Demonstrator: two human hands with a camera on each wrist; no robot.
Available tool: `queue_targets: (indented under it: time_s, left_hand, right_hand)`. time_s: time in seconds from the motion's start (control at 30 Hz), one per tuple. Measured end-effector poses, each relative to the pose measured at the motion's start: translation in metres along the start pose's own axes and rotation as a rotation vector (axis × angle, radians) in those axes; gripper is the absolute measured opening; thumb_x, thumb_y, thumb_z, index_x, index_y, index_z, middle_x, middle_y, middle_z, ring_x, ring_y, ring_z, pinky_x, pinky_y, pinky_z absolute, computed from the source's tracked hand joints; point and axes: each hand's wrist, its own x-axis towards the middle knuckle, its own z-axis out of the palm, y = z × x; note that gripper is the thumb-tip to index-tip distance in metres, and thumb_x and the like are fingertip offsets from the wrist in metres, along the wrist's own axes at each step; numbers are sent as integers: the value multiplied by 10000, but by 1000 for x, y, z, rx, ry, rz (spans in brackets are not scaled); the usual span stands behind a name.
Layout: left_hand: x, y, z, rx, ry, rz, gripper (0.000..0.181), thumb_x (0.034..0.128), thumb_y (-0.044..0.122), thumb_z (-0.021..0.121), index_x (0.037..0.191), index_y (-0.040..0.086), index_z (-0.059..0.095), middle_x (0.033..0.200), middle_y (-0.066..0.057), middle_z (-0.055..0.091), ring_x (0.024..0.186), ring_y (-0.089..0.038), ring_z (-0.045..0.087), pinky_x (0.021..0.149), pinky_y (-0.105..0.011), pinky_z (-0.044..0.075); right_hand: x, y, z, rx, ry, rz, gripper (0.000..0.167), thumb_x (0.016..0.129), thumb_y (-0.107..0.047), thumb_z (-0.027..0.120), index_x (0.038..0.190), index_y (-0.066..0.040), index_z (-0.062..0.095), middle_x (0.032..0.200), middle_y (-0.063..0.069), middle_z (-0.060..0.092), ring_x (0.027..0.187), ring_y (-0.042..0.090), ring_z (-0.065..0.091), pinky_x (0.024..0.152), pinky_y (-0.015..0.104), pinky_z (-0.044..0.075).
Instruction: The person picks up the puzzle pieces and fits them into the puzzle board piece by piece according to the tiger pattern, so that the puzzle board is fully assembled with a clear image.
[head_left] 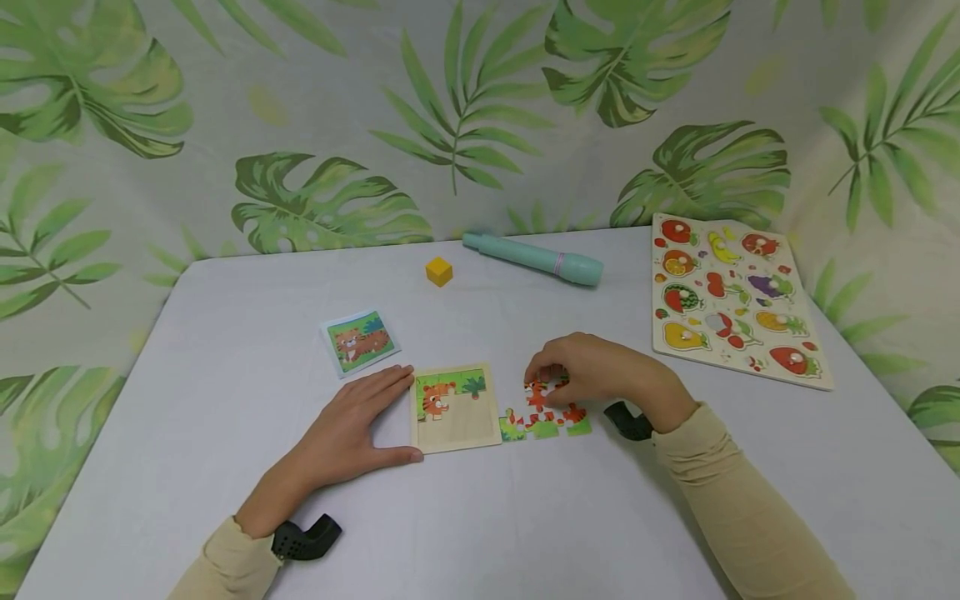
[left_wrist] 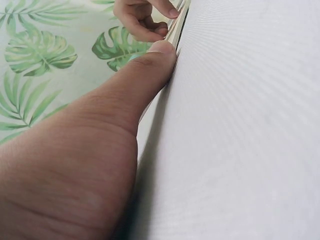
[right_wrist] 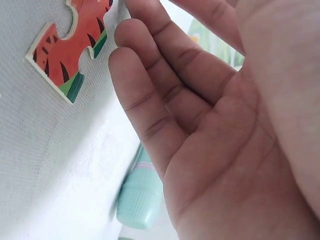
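Observation:
The left hand [head_left: 348,429] rests beside the square wooden puzzle tray [head_left: 457,433], fingertips at its upper left corner and thumb at the lower left. Inside the tray, joined pieces show a tiger's head [head_left: 435,402] and greenery along the left and top. Right of the tray, the right hand [head_left: 592,371] pinches an orange striped piece [head_left: 536,395] between thumb and index finger, above other loose pieces [head_left: 546,429]. In the right wrist view a striped piece [right_wrist: 75,47] lies near the fingers; the index fingertip is out of sight. The left thumb [left_wrist: 155,60] touches the tray's edge.
A tiger picture card [head_left: 362,342] lies left of the tray's top. Farther back are a yellow cube [head_left: 438,271] and a teal microphone-shaped object [head_left: 536,257]. A fruit puzzle board [head_left: 735,300] lies at the right. Leaf-patterned cloth [head_left: 465,100] stands behind the table.

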Motion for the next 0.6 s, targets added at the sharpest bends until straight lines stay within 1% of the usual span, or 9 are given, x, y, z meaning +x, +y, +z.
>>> queue_targets:
  time_s: [0.23,0.6]
  left_hand:
    - [0,0,0,-6,-2,-6,1043,785,680,786,1580,108,428,1658,-27,374,1531,-257,344,1199,-546,310]
    - [0,-1,0,2,-4,-4,1043,787,680,784,1582,109,424,1660,-27,371,1535,-255,337,1202,-545,304]
  right_hand:
    - [0,-1,0,-14,6,-20,266,859,-162,835,1116,-194,772,981,-90,685,890,103,607,824,285,523]
    - [-1,-1,-1,-24,13,-27,256,854,-165,832,1102,-198,774,960,-86,677,876,109,597,806,283,518]
